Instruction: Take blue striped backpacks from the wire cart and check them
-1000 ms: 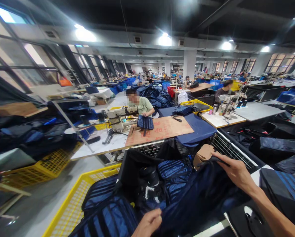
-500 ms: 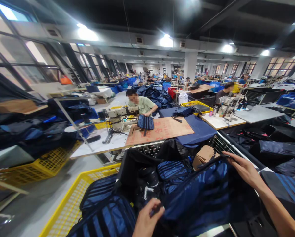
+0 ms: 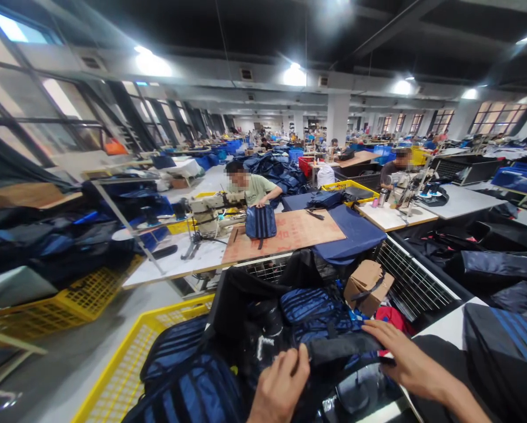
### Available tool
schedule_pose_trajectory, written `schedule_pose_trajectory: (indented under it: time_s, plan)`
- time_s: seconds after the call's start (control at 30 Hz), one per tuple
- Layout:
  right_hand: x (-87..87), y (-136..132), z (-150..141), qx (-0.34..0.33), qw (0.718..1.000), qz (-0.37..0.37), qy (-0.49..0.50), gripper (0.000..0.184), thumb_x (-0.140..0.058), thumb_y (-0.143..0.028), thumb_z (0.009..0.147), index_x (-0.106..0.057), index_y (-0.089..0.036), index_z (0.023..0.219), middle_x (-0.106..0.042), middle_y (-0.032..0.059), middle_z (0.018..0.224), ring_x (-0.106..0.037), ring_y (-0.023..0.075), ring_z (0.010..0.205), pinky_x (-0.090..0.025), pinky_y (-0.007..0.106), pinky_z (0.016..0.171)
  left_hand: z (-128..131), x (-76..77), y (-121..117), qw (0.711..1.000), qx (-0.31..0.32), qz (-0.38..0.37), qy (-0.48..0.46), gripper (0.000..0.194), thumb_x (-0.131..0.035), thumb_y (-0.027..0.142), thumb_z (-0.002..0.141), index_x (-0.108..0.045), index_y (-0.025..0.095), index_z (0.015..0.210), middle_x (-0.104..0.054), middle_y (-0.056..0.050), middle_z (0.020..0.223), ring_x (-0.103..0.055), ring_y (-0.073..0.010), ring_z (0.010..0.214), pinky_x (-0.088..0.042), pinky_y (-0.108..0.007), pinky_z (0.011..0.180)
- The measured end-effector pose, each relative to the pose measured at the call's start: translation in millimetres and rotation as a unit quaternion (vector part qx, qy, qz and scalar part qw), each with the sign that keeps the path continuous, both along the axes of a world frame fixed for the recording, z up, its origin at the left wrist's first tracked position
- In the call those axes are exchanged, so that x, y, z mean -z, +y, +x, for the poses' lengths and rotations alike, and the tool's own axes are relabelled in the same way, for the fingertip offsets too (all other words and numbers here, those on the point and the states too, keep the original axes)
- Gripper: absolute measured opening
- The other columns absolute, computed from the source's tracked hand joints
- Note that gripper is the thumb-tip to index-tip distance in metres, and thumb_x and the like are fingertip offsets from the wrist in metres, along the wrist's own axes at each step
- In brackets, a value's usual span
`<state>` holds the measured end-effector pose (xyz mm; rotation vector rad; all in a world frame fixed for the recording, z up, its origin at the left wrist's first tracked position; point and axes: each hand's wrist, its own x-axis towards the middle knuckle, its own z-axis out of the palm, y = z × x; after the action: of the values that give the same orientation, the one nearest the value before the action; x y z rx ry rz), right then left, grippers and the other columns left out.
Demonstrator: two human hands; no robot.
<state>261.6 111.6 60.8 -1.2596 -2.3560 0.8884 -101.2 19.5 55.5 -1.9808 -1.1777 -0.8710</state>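
Near the bottom middle, my left hand (image 3: 283, 382) is closed in a pinch on one end of a dark navy bag (image 3: 340, 349). My right hand (image 3: 406, 358) grips the bag's other end between the thumb and stretched fingers. Its narrow black edge faces up, and much of its body is hidden. Just beyond lie striped navy bags (image 3: 309, 305) in a black-lined bin (image 3: 232, 294). Below my hands, part of a machine head (image 3: 358, 388) shows, dark and shiny.
A yellow crate (image 3: 126, 341) holding striped bags (image 3: 197, 388) stands at left. A cardboard box (image 3: 369, 285) and red cloth (image 3: 393, 317) lie beyond my right hand. Across the bin, a co-worker (image 3: 254, 188) handles a navy bag (image 3: 261, 222) at a sewing machine (image 3: 214, 208).
The bag between my hands has come down and turned edge-up, uncovering the cardboard box and red cloth. My right hand moved down and left; my left hand has taken hold of the bag.
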Motion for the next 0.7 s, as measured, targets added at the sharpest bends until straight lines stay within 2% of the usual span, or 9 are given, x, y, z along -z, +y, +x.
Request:
schedule_pose_trajectory:
  time_s: [0.07,0.17,0.3,0.4,0.47,0.53,0.6,0.67,0.7]
  plan:
    - [20.8,-15,-34,-0.019,0.997,0.074,0.018,0.079,-0.071,-0.023,0.093,-0.055,-0.03,0.17,-0.048,0.0124,0.179,-0.042,0.0356,0.168,-0.038,0.06,0.138,21,-4.9,0,1.0,0.02,0.014,-0.005,0.039,-0.046,0.002,0.104,-0.074,0.015,0.128,-0.078,-0.006,0.096,-0.078,-0.0172,0.083,-0.059,-0.025,0.075]
    - [39.0,-24,-72,-0.006,0.978,0.189,0.091,0.078,-0.057,-0.01,0.094,-0.052,-0.027,0.17,-0.061,0.0144,0.168,-0.058,0.0298,0.156,-0.053,0.051,0.129,35,-7.9,-3,0.996,0.064,-0.025,-0.053,0.038,-0.05,0.003,0.105,-0.074,0.018,0.131,-0.077,-0.004,0.092,-0.078,-0.0151,0.08,-0.059,-0.022,0.075]
    - [25.7,-21,-96,-0.059,0.955,0.278,0.085,0.094,-0.054,0.003,0.081,-0.053,-0.032,0.168,-0.075,0.0106,0.146,-0.076,0.0256,0.127,-0.067,0.039,0.104,28,-3.6,-13,0.984,0.062,-0.081,-0.144,0.032,-0.048,0.014,0.112,-0.07,0.021,0.135,-0.083,-0.005,0.101,-0.083,-0.0154,0.091,-0.061,-0.02,0.078]
    - [11.2,-18,-109,-0.122,0.939,0.31,0.078,0.069,-0.061,0.0,0.087,-0.067,-0.029,0.149,-0.082,0.0083,0.125,-0.079,0.0259,0.109,-0.068,0.036,0.09,23,4.0,-23,0.982,0.062,-0.102,-0.145,0.031,-0.047,0.017,0.113,-0.068,0.022,0.134,-0.085,-0.004,0.102,-0.085,-0.0161,0.091,-0.062,-0.02,0.075]
    - [8.7,-18,-116,-0.147,0.928,0.324,0.106,0.058,-0.059,-0.002,0.093,-0.067,-0.025,0.145,-0.084,0.006,0.108,-0.078,0.0224,0.091,-0.065,0.031,0.077,20,7.5,-31,0.972,0.051,-0.142,-0.179,0.03,-0.052,0.017,0.112,-0.069,0.026,0.135,-0.085,-0.002,0.103,-0.085,-0.0164,0.092,-0.063,-0.021,0.077]
    - [8.9,-17,-120,-0.139,0.917,0.349,0.136,0.062,-0.052,0.0,0.095,-0.063,-0.022,0.152,-0.083,0.0041,0.098,-0.076,0.0192,0.076,-0.06,0.029,0.065,12,7.6,-39,0.935,0.023,-0.229,-0.269,0.022,-0.063,0.027,0.109,-0.072,0.03,0.129,-0.085,-0.002,0.108,-0.084,-0.0182,0.097,-0.065,-0.023,0.086]
    - [6.3,-13,-120,-0.119,0.909,0.37,0.15,0.07,-0.046,0.003,0.094,-0.059,-0.022,0.158,-0.083,0.0041,0.097,-0.075,0.0185,0.073,-0.059,0.029,0.064,-1,5.2,-48,0.858,0.005,-0.346,-0.379,0.017,-0.075,0.042,0.103,-0.076,0.032,0.116,-0.083,-0.002,0.108,-0.082,-0.0211,0.099,-0.065,-0.027,0.093]
    - [-1.5,-7,-117,-0.109,0.905,0.379,0.158,0.074,-0.044,0.003,0.093,-0.059,-0.024,0.16,-0.083,0.0035,0.096,-0.075,0.0184,0.073,-0.06,0.029,0.064,-18,2.6,-57,0.773,0.019,-0.43,-0.466,0.03,-0.081,0.058,0.095,-0.076,0.029,0.102,-0.082,-0.004,0.11,-0.078,-0.0253,0.105,-0.063,-0.033,0.099]
    - [-7.0,-4,-115,-0.109,0.905,0.379,0.161,0.074,-0.044,0.003,0.093,-0.06,-0.025,0.161,-0.083,0.0033,0.097,-0.076,0.0183,0.074,-0.06,0.028,0.065,-26,2.0,-62,0.741,0.026,-0.444,-0.504,0.038,-0.082,0.064,0.091,-0.076,0.027,0.097,-0.081,-0.006,0.114,-0.075,-0.0276,0.111,-0.061,-0.036,0.104]
